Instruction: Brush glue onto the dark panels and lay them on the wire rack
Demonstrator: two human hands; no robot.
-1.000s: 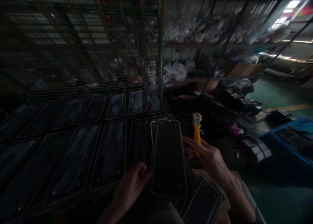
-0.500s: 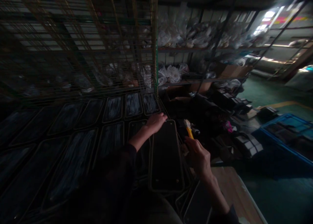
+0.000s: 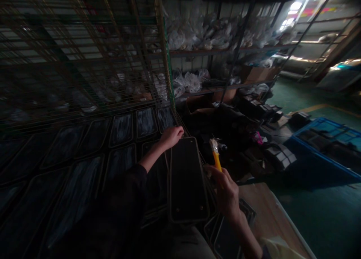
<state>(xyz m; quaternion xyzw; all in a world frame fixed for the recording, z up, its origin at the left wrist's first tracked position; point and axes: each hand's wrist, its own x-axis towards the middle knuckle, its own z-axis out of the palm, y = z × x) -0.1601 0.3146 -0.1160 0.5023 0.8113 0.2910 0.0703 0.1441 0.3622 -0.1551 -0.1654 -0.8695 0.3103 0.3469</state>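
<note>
My left hand (image 3: 172,136) is closed at the top edge of a dark rounded rectangular panel (image 3: 187,176); what its fingers hold, if anything, is hidden. My right hand (image 3: 227,191) grips a paintbrush (image 3: 217,159) by its yellow handle, bristles pointing up, just right of that panel. Small round studs show near the panel's corners. To the left lie rows of similar dark panels, several streaked with a whitish film, such as this streaked panel (image 3: 121,129).
A wire mesh rack (image 3: 166,63) rises behind the panels. Shelves beyond hold plastic bags (image 3: 193,82) and a cardboard box (image 3: 258,73). At right are a blue crate (image 3: 324,150) and a wooden board (image 3: 270,210). More dark panels lean at the bottom (image 3: 228,236).
The whole view has shifted, so the surroundings appear further left. My right hand and the brush sit slightly lower in view, and my left hand remains at the panel's top edge.
</note>
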